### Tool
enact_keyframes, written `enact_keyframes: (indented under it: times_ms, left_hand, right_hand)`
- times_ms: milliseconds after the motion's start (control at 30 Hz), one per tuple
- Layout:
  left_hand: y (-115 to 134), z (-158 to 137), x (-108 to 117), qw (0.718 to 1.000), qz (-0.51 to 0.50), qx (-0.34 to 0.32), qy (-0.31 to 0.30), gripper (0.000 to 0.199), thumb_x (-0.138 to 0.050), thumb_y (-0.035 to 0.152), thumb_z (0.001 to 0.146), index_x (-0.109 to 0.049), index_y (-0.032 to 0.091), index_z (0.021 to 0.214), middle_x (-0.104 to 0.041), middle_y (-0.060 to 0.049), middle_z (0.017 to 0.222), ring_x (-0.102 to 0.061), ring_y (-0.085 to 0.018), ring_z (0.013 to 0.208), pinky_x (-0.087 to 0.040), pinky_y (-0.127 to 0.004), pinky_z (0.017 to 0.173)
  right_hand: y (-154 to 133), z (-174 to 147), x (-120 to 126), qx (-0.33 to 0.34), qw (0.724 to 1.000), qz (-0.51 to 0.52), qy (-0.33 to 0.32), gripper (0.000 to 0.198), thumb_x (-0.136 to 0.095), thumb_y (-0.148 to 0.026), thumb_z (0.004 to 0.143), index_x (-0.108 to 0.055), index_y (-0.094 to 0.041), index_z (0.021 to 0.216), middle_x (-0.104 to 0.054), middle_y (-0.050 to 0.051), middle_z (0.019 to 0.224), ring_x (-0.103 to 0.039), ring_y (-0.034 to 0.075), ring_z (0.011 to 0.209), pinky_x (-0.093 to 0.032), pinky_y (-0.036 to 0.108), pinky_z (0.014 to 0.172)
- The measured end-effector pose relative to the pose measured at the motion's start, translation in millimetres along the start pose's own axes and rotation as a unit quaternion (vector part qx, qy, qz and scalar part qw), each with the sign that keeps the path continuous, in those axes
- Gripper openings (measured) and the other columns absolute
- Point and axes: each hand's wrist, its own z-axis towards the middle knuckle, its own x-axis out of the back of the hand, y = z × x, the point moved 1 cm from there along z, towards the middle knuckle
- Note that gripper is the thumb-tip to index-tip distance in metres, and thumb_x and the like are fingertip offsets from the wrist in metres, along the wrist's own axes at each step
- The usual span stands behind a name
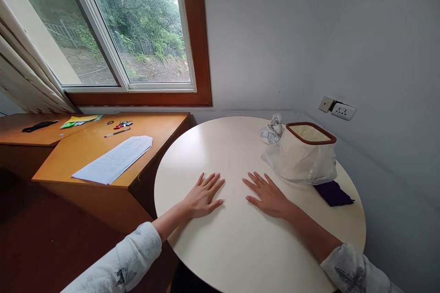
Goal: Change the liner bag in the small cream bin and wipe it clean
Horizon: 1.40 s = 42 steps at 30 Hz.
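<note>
My left hand (203, 196) lies flat on the round cream table (237, 247), its fingers spread and holding nothing. Across from it, my right hand (267, 196) also rests palm down with fingers apart. A gap of bare tabletop separates the two. Beyond my right hand stands a bin (292, 158) with a brown squarish rim, a translucent plastic bag draped around its outside. Just behind the bin to the left sits a crumpled clear plastic bag (272, 130). A folded dark purple cloth (332, 193) lies by the bin's front right, partly beneath the bag.
To the left, an orange-brown desk (161, 130) holds a stack of printed papers (115, 159), a pen-like item (117, 132), small red and blue objects (123, 124) and colourful packets (80, 121). A window (137, 27) is behind it. Wall sockets (343, 111) are at right.
</note>
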Motion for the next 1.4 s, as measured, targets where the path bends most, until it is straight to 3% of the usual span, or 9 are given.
enact_keyframes:
  times_ms: [1400]
  left_hand:
    - [-9.3, 6.2, -0.6, 1.0, -0.007, -0.023, 0.007, 0.067, -0.028, 0.053, 0.089, 0.005, 0.028, 0.142, -0.007, -0.003, 0.15, -0.012, -0.028, 0.137, -0.005, -0.051, 0.111]
  right_hand:
    - [3.8, 10.0, 2.9, -0.004, 0.999, 0.032, -0.026, 0.06, -0.025, -0.056, 0.089, -0.013, -0.033, 0.142, -0.011, 0.002, 0.151, -0.01, 0.025, 0.138, -0.002, 0.05, 0.109]
